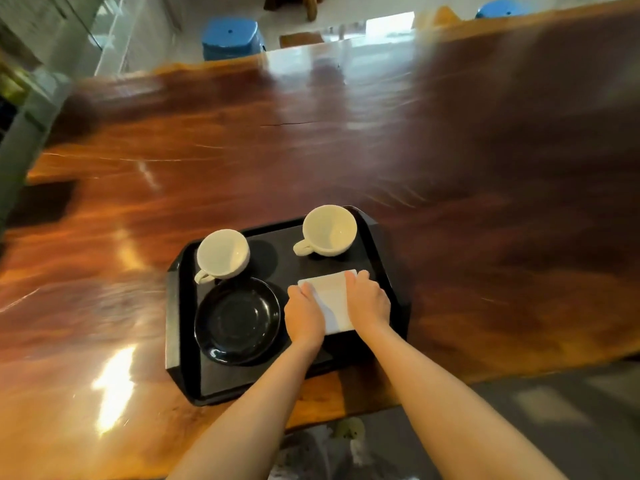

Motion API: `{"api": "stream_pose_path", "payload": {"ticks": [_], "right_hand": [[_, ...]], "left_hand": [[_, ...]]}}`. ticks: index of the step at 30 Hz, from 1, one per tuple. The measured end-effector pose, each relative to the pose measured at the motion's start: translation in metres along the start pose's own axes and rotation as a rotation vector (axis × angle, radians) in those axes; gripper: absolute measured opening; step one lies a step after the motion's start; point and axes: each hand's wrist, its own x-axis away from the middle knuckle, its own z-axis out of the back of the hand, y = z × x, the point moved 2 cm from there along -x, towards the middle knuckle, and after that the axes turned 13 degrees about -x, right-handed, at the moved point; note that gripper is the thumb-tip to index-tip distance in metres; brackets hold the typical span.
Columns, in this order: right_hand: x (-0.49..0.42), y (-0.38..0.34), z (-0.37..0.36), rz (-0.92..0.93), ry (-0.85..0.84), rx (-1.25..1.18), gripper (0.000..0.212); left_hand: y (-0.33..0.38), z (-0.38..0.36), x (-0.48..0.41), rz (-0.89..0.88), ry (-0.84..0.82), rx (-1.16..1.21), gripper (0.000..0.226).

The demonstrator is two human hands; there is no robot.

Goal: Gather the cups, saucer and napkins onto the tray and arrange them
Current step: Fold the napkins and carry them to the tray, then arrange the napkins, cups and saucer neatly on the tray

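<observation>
**Both hands on the napkins, everything sitting on the tray**

Here we are looking down at a black tray (pixel 180 306) resting near the front edge of a glossy reddish wooden table (pixel 311 150). Both hands are down on the white napkins (pixel 330 296), which lie flat in the tray's right near quarter. The left hand (pixel 304 315) covers the stack's left side, fingers curled over the edge; the right hand (pixel 367 301) presses on the right side, fingertips reaching the far corner. The grip on each side is narrow, fingers close together and laid against the napkins, pinning them between the two palms rather than lifting them.

Over on the left, the black saucer (pixel 237 320) lies flat and empty in the near left part of the tray, just beside the left hand. Behind it stands the left white cup (pixel 223 253), upright, handle pointing toward the near left, its base touching or just clear of the saucer's far rim; hard to call. The right white cup (pixel 329 230) stands upright at the far right corner, handle to the left, apart from the napkins.

Beyond the table, two blue stools (pixel 232 38) show, blurred.
</observation>
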Motion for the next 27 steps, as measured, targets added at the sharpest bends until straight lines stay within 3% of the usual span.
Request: {"api": "stream_pose_path", "payload": {"ticks": [6,11,18,27], "right_hand": [[-0.017,0.016,-0.007,-0.129,0.037,-0.006,0.04],[-0.008,0.014,-0.018,-0.084,0.081,0.031,0.032],[0.004,0.029,-0.025,0.033,0.066,-0.038,0.05],[0.009,0.029,-0.021,0.062,0.043,-0.139,0.052]], "left_hand": [[0.001,0.0,0.005,-0.068,-0.077,-0.037,0.053],[-0.005,-0.008,0.016,-0.159,-0.045,-0.151,0.056],[-0.015,-0.012,0.014,-0.174,-0.02,-0.132,0.053],[-0.02,-0.02,0.017,-0.198,-0.008,-0.075,0.051]]}}
